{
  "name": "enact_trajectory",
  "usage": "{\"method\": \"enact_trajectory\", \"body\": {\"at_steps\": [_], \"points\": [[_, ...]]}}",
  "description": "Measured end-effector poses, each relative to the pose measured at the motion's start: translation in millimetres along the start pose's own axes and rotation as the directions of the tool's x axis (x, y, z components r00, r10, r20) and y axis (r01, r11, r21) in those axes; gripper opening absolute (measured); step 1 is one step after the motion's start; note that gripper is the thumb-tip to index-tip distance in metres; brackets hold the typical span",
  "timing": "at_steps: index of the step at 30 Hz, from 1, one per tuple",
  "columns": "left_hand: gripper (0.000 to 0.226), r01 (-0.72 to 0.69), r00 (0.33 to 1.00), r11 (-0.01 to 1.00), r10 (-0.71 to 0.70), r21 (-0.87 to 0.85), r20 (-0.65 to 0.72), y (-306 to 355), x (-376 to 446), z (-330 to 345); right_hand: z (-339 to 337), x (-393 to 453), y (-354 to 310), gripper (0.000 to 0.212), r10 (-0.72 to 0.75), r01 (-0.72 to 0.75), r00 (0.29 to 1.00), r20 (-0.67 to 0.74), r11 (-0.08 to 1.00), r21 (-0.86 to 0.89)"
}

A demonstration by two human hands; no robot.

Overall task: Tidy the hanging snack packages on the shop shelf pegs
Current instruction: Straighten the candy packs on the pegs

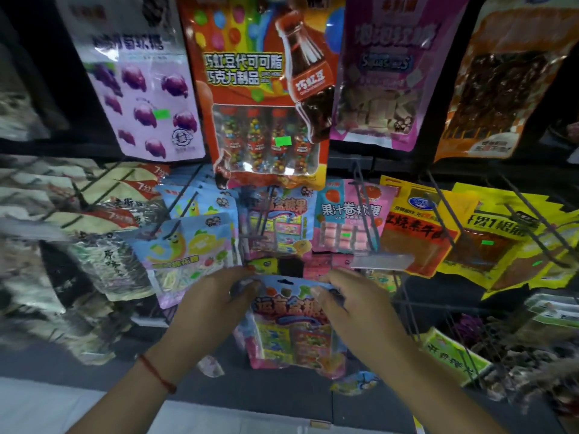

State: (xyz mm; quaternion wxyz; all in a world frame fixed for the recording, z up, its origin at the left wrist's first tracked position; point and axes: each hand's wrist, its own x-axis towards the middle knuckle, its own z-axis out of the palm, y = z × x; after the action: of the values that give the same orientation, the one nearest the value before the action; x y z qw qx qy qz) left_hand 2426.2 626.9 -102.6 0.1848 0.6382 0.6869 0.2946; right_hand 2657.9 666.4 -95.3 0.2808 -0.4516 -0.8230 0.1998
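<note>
Dark shelf backing (40,98) behind display, near black. Horizontal dark rail (369,151) crosses between upper and lower rows. Thin dark metal pegs (363,202) jut forward and downward from lower section; clear plastic tag holder (380,261) at one peg tip. Grey floor (94,361) below shelf; pale lighter band (47,411) along bottom edge, lower left. Light dim overall, soft glare on glossy surfaces. Left and right edges blurred, detail unreadable there.

Pink pouch (351,214) reads "果汁卷软糖"; red cola-bottle pack (263,89) "巧虹豆".
</note>
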Motion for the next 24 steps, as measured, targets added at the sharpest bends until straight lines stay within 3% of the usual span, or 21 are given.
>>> {"method": "enact_trajectory", "body": {"at_steps": [3,8,10,17,24], "points": [[0.020,0.002,0.999,1.000,-0.002,0.001,-0.050,-16.6,10.5,-13.5,8.1,19.5,-14.7,0.012,0.017,-0.018,0.999,0.032,0.999,0.034],[0.018,-0.074,0.996,0.997,0.073,-0.019,-0.059,-26.6,36.9,-35.1,25.4,56.7,-24.1,0.026,0.124,-0.124,0.992,0.004,0.990,0.062],[0.029,-0.098,0.993,0.995,0.098,-0.005,-0.060,-31.9,49.9,-40.1,31.5,71.1,-24.9,0.030,0.173,-0.172,0.985,-0.014,0.982,0.081],[0.021,-0.121,0.989,0.993,0.122,-0.018,0.088,-51.2,92.4,-44.6,44.4,100.9,-25.4,0.014,0.278,-0.277,0.960,-0.035,0.961,0.028],[0.034,-0.193,0.980,0.977,0.188,0.091,0.058,-62.7,116.1,-36.5,53.9,116.5,-27.8,0.019,0.285,-0.292,0.949,-0.136,0.956,-0.031]]}}
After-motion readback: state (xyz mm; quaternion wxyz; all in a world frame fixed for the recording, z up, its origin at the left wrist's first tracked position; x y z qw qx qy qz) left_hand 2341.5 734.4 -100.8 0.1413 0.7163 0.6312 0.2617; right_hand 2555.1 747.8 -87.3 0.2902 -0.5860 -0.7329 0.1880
